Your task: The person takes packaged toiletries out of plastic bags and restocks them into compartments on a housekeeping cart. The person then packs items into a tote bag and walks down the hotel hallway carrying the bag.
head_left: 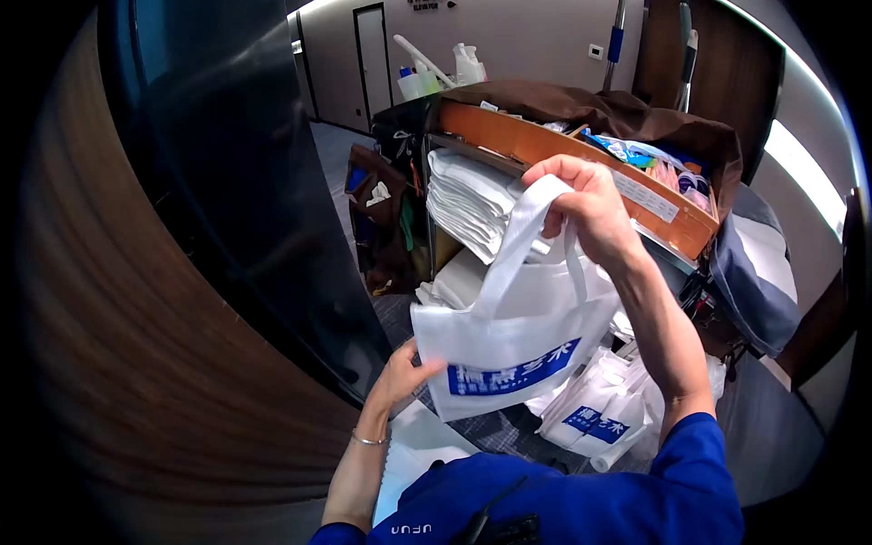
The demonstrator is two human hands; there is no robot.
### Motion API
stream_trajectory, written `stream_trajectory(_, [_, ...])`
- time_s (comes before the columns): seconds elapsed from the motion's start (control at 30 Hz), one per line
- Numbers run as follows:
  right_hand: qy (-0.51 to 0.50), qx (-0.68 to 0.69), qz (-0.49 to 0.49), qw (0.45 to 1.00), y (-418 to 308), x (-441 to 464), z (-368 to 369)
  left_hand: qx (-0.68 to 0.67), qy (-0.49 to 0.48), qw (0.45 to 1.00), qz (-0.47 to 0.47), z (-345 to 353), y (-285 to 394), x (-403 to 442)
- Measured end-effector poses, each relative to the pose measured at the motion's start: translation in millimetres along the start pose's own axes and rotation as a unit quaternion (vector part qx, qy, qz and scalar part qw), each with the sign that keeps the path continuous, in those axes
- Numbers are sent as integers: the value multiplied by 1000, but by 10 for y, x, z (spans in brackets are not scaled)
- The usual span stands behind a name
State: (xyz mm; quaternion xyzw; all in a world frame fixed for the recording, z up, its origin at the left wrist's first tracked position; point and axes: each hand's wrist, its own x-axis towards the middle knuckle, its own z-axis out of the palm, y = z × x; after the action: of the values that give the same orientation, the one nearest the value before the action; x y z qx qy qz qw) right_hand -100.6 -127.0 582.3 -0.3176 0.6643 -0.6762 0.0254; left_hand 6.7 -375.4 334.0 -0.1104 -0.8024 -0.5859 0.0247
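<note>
My right hand [590,204] grips the handles of a white tote bag [522,318], which hangs in front of me with a blue printed panel facing me. At the bag's left edge is my left hand [400,377], its thumb over the front and its other fingers partly hidden behind the edge. Below and to the right lies a stack of similar white tote bags [590,409] with the same blue print. Folded white towels [472,195] sit on the cart shelf just behind the held bag.
An orange-brown cart tray [545,145] holds small packets, with a brown cover [599,104] draped behind it. White bottles [468,65] stand at the back. A dark glossy panel [245,182] rises on the left. A grey-blue cloth [758,272] hangs at the cart's right.
</note>
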Motion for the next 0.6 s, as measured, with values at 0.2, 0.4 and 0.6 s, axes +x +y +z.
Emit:
stream_trajectory(0.2, [-78, -102, -89, 988, -66, 37, -815, -178, 128, 975, 21, -241, 482, 296])
stream_trajectory(0.4, [26, 174, 99, 979, 1449, -692, -950, -332, 159, 928, 57, -559, 755, 525])
stream_trajectory(0.6, [-206, 436, 63, 874, 2132, -1064, -627, -256, 191, 946, -55, -597, 663, 578])
